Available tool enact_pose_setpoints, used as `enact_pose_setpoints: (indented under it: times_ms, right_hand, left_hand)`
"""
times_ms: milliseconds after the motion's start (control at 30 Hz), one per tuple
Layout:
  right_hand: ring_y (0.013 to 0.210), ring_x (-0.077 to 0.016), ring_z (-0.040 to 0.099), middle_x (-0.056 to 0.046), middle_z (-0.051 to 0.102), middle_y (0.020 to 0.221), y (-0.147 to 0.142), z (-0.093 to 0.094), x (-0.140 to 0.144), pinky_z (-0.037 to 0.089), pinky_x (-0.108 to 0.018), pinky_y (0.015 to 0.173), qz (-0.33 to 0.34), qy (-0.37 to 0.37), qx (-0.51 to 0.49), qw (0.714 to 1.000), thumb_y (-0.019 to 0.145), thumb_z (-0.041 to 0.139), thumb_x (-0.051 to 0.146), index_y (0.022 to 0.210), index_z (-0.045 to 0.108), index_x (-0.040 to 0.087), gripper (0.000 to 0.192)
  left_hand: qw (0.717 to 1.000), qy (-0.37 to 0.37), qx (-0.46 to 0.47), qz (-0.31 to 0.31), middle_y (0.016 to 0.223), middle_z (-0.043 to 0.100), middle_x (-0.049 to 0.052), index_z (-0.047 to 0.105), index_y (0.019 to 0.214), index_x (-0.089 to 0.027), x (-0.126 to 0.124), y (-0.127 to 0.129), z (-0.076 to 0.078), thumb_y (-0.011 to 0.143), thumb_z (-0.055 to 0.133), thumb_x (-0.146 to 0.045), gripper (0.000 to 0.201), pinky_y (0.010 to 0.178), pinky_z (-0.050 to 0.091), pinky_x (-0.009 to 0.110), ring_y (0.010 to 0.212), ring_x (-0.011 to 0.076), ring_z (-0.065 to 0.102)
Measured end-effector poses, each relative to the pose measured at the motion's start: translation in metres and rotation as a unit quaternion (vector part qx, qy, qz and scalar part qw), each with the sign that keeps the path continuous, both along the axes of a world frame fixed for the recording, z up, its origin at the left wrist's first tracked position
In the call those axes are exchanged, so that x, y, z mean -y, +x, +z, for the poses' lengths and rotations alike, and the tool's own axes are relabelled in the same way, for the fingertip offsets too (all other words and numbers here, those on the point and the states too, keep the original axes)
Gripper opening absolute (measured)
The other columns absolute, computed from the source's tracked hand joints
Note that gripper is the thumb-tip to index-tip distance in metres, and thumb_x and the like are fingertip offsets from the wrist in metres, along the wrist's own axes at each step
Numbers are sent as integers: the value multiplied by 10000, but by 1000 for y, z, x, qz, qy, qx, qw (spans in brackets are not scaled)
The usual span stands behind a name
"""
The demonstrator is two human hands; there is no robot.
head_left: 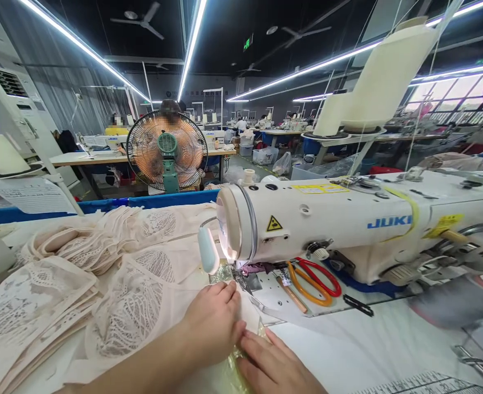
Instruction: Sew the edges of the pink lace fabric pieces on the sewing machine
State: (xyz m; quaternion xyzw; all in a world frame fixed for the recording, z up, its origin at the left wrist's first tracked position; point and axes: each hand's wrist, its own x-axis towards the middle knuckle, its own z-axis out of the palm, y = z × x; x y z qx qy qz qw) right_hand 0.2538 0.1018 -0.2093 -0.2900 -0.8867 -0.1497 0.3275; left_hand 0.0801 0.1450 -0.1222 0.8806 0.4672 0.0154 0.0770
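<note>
My left hand (214, 323) is closed, fingers bent and pressed together on beige lingerie fabric (184, 298) just in front of the sewing machine's (327, 213) needle area. The needle itself is too small to make out. Close by on the right, my right hand (274, 364) lies with its fingers stretched out over the fabric edge and a shiny yellowish strip (239, 369). Beige lace bra cups (130, 306) spread out left of my left forearm.
Orange-handled scissors (313, 290), red-handled scissors (327, 276) and a wooden-handled tool (294, 295) lie under the machine arm. More stacked lace pieces (36, 306) are at left. A fan (167, 145) stands beyond the table; thread cones (389, 76) rise at right.
</note>
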Motion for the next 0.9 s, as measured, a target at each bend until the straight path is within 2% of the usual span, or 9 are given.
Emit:
enact_pose_setpoints:
  times_ms: [100, 200, 267, 333, 433, 500, 567, 733, 900]
  right_hand:
    - [1081, -171, 620, -52, 669, 1159, 7, 30, 0, 483, -301, 966, 29, -40, 73, 996, 931, 435, 191, 1062, 599, 192, 211]
    - [1117, -213, 603, -100, 646, 1203, 8, 44, -5, 486, -320, 968, 38, -70, 84, 993, 923, 491, 388, 1071, 616, 163, 297]
    - [1135, -231, 592, -123, 632, 1222, 6, 45, -7, 472, -320, 985, 38, -96, 92, 990, 886, 538, 445, 1099, 626, 147, 377]
    - [1146, -238, 585, -131, 621, 1238, 2, 44, -8, 461, -327, 1001, 35, -123, 89, 988, 862, 560, 418, 1156, 611, 134, 412]
    - [1152, -243, 580, -130, 623, 1235, -2, 40, -7, 462, -362, 1006, 21, -118, 39, 992, 862, 541, 380, 1212, 577, 118, 439]
    - [1148, -241, 582, -129, 637, 1212, -4, 38, -6, 463, -371, 1007, 19, -104, 26, 994, 869, 523, 379, 1179, 591, 113, 414]
    - [1133, -234, 592, -125, 648, 1193, -2, 37, -6, 466, -358, 1003, 24, -89, 32, 995, 884, 503, 392, 1114, 617, 118, 376]
    - [1117, -202, 603, -79, 642, 1218, 15, 37, -3, 477, -308, 985, 31, -72, 32, 996, 950, 437, 444, 1080, 624, 155, 368]
    - [1173, -206, 569, -86, 606, 1269, 36, 44, 3, 467, -270, 996, 5, -140, 11, 990, 856, 592, 330, 1082, 641, 171, 280]
  left_hand:
    - [1000, 5, -6, -13, 1450, 413, 145, 481, 1346, -83, -8, -5, 1, 897, 458, -336, 515, 1068, 380, 445, 1292, 301, 419]
    - [999, 35, -16, -37, 1414, 459, 154, 523, 1299, -76, -15, -7, 0, 857, 510, -262, 479, 1063, 392, 443, 1286, 306, 430]
    - [995, 81, -25, -56, 1355, 524, 157, 595, 1205, -86, -14, -7, -2, 844, 505, -190, 387, 1018, 436, 461, 1235, 316, 480]
    - [990, 116, -49, -61, 1289, 582, 149, 639, 1124, -112, -6, -5, -4, 860, 443, -130, 330, 909, 509, 461, 1095, 304, 575]
    - [991, 84, -103, -26, 1329, 553, 140, 584, 1223, -127, 10, -3, -6, 860, 415, -116, 401, 773, 563, 405, 948, 272, 636]
    - [991, 35, -130, -8, 1411, 469, 138, 496, 1328, -115, 17, -4, -6, 835, 475, -159, 496, 791, 564, 384, 983, 277, 627]
    - [988, 15, -151, -20, 1444, 428, 126, 471, 1354, -116, 19, -5, -4, 824, 509, -188, 536, 844, 544, 391, 1016, 287, 607]
    - [982, 75, -147, -88, 1387, 506, 101, 561, 1267, -137, 15, -11, 2, 850, 489, -167, 424, 897, 497, 401, 998, 274, 578]
    - [985, 85, -113, -95, 1395, 499, 90, 536, 1296, -182, 10, -20, -3, 873, 477, -182, 427, 942, 463, 487, 1031, 308, 560]
